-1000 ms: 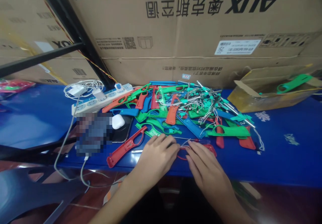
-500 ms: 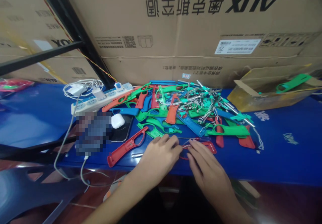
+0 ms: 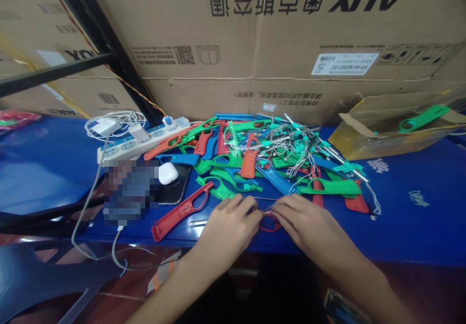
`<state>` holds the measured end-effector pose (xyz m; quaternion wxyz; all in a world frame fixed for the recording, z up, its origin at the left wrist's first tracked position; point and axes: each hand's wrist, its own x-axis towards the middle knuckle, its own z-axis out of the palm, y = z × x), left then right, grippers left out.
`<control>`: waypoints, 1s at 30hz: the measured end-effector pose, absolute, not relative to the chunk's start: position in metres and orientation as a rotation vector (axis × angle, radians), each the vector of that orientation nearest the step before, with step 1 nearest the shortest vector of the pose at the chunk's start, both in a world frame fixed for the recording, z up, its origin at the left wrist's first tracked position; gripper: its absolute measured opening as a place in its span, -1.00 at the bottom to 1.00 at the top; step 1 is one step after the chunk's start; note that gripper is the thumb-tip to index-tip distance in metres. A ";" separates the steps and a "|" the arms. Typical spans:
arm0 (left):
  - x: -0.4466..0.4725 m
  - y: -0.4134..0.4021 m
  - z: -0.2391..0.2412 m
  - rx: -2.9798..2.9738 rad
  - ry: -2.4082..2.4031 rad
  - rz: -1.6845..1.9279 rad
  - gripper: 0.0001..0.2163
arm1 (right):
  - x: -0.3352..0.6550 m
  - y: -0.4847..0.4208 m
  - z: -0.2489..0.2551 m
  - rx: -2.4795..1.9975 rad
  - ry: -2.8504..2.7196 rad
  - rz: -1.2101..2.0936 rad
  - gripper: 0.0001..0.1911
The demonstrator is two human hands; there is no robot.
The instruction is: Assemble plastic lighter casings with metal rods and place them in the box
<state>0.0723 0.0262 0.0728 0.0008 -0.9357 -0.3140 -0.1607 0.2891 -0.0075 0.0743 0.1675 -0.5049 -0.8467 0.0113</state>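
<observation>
Near the table's front edge, both hands are bent over a red lighter casing (image 3: 270,224); only its finger loop shows between them. My left hand (image 3: 234,222) is closed on the casing's left part. A slim metal lighter tube (image 3: 198,223) pokes out to the left of that hand. My right hand (image 3: 306,219) is closed at the right side of the loop, fingertips pinched near thin pale wires (image 3: 268,212). Its fingers hide the casing's right end. Just beyond the fingertips lies a thin metal shaft (image 3: 264,198). Another red casing half (image 3: 184,211) rests left of my left hand.
Behind the hands spreads a pile of green, blue, red and orange casing halves (image 3: 276,178), with metal tubes and white wires. A cardboard box (image 3: 364,139) stands right. At left are a power strip (image 3: 143,142), a white earphone case (image 3: 168,173) and cables.
My right hand has moved in to the left and its fingers have closed over the casing, covering its right end. My left hand stays nearly in place. The view has shifted slightly.
</observation>
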 end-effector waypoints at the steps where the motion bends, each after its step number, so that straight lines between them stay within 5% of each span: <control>1: 0.072 0.026 0.073 -2.936 -0.986 -0.512 -0.94 | 0.290 -0.006 0.075 -1.429 -2.422 0.043 -0.71; 14: 0.072 0.027 0.074 -2.948 -1.021 -0.481 -0.94 | 0.289 0.010 0.093 -1.480 -2.454 0.168 -0.81; 30: 0.069 0.016 0.073 -2.873 -0.985 -0.547 -0.87 | 0.294 -0.021 0.070 -1.293 -2.387 -0.178 -0.66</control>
